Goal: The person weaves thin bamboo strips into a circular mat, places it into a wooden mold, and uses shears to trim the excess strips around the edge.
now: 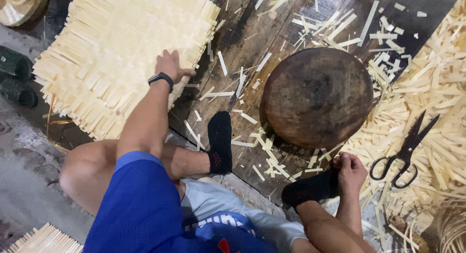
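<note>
Blue-sleeved, my left hand (pixel 171 66) lay with fingers spread on the woven bamboo mat (pixel 116 54), while my right hand (pixel 350 169) curled closed beside black scissors (pixel 405 148), gripping nothing I could see.

There was one woven mat (pixel 116 54), one round wooden block (pixel 318 95), one pair of scissors (pixel 405 151), and two black socks (pixel 220 141).

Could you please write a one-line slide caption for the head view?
Seated person's left hand rests on a woven bamboo mat; right hand by the foot, near a round wooden block and scissors.
</note>
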